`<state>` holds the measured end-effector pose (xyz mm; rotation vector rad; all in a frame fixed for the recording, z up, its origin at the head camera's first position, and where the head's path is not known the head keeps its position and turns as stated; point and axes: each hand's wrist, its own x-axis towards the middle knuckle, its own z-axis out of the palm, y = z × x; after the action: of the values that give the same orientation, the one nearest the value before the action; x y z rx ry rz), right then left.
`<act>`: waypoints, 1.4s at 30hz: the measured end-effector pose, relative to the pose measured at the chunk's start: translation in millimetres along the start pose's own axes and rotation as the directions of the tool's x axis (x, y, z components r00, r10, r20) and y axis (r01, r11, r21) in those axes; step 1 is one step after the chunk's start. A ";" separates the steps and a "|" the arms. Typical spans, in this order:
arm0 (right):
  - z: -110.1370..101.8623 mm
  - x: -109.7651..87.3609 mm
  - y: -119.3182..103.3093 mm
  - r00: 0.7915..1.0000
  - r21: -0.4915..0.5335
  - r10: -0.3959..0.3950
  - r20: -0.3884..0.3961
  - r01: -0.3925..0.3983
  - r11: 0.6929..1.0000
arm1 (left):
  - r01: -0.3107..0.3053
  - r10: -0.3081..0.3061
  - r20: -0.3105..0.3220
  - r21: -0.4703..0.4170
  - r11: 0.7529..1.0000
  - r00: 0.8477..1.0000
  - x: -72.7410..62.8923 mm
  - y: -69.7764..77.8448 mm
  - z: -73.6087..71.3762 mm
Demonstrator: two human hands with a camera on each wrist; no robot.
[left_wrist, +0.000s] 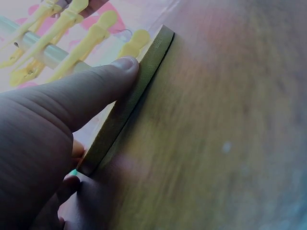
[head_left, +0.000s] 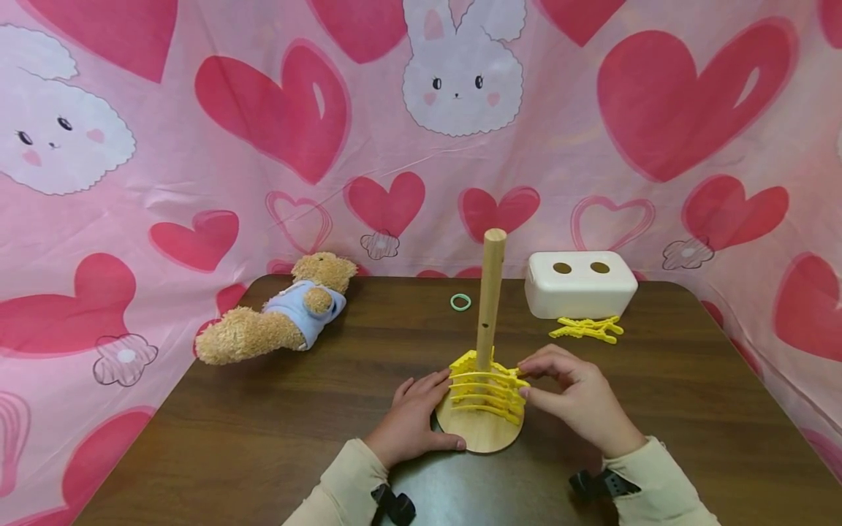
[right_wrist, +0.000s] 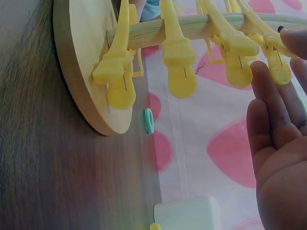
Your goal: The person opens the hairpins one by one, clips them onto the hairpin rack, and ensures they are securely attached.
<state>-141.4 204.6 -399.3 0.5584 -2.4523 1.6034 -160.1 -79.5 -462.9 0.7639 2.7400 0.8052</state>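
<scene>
A wooden stand [head_left: 489, 299] has an upright rod on a round base [head_left: 483, 440]. Several yellow alligator hair clips [right_wrist: 178, 60] sit one above another around the lower rod. My left hand [head_left: 413, 422] holds the base at its left side, the thumb pressing the front rim in the left wrist view. With thumb and fingers, my right hand [head_left: 585, 400] pinches the tail end of the uppermost clip [right_wrist: 279, 69] at the rod's right. In the right wrist view part of that hand runs out of frame.
More yellow clips [head_left: 588, 330] lie in front of a white box [head_left: 582, 292] with two round holes, at the back right. A mint-green ring [head_left: 460, 302] lies behind the stand. To the left is a teddy bear [head_left: 289, 310] in blue. A heart-patterned cloth [head_left: 388, 131] hangs behind the table.
</scene>
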 end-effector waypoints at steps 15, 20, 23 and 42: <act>-8.1 0.1 4.1 0.996 -0.058 -0.039 -0.081 0.034 0.998 | 0.019 -0.019 0.009 0.008 1.000 1.000 -0.7 1.3 -0.3; -11.9 1.2 7.8 0.985 -0.099 -0.072 -0.155 0.057 0.993 | 0.025 -0.025 0.013 0.013 1.000 1.000 -0.1 0.1 0.1; -14.3 0.9 10.6 0.978 -0.132 -0.061 -0.200 0.035 0.991 | 0.024 -0.024 0.011 0.015 1.000 1.000 0.0 -0.1 0.1; -43.1 2.5 39.5 0.890 -0.144 0.082 -0.449 -0.163 0.976 | -0.006 0.006 -0.013 0.039 0.999 1.000 0.9 0.5 2.6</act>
<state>-162.1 257.3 -414.3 0.0015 -2.2800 1.3453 -159.9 -77.6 -464.8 0.7772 2.7742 0.7630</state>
